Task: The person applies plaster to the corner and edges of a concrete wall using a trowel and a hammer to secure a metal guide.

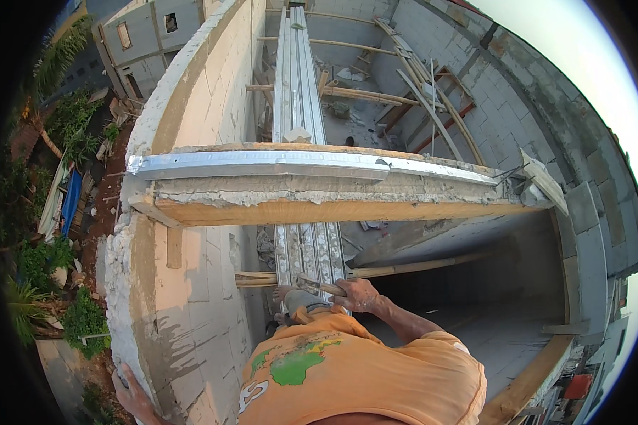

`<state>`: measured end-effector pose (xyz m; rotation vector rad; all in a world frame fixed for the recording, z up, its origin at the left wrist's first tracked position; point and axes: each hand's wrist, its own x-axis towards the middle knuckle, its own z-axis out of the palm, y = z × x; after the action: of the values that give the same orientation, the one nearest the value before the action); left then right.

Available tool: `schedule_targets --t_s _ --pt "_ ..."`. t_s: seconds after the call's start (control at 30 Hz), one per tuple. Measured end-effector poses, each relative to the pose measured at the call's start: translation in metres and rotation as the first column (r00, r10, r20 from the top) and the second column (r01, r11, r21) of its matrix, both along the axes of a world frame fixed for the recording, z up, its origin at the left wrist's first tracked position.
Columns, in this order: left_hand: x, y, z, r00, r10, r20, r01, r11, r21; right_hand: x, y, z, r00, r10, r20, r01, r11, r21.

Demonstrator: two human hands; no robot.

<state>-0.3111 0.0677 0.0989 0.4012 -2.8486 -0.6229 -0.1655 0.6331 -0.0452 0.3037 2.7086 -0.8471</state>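
My right hand [359, 294] is closed around the wooden handle of a hammer [312, 284], held low in front of my orange shirt. The hammer's head points left, over the dusty metal planks [312, 248] under my feet. At the lower left, my left hand [132, 394] lies with its fingers stretched out against the rough outer edge of the block wall [124, 322]. Ahead of me a concrete beam with wooden formwork boards [347, 212] crosses from wall to wall. A silver metal channel [262, 164] lies along its top.
Bamboo poles [361, 92] cross the deep space between the block walls beyond the beam. A dark drop [475, 297] opens at my right. Outside the left wall, plants [85, 315] and a blue tarp [71, 202] lie far below. Boards stick out at the beam's right end [544, 180].
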Motion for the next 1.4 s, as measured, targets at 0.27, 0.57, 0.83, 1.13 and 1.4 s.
schedule_targets --t_s 0.27,0.57,0.83,1.13,1.4 --pt "0.004 0.009 0.007 0.999 0.006 -0.048 -0.005 1.000 0.006 -0.040 -0.012 0.120 0.885 0.197 -0.421 -0.262 0.960 -0.101" --pt "0.008 0.023 0.020 0.989 0.103 -0.108 -0.111 0.991 -0.069 -0.094 -0.010 0.195 0.733 0.187 -0.654 -0.254 0.967 -0.008" --pt "0.008 0.028 0.022 0.983 0.125 -0.135 -0.136 0.988 -0.076 -0.152 -0.060 0.209 0.749 0.147 -0.646 -0.274 0.957 -0.100" --pt "0.022 0.008 0.015 0.985 0.155 -0.076 -0.159 0.986 -0.055 -0.248 -0.183 0.234 0.372 0.623 -0.688 -0.605 0.725 0.329" --pt "0.010 0.015 0.005 0.985 0.121 -0.124 -0.125 0.992 -0.020 -0.315 -0.273 0.217 -0.020 0.784 -0.621 -0.752 0.397 0.525"
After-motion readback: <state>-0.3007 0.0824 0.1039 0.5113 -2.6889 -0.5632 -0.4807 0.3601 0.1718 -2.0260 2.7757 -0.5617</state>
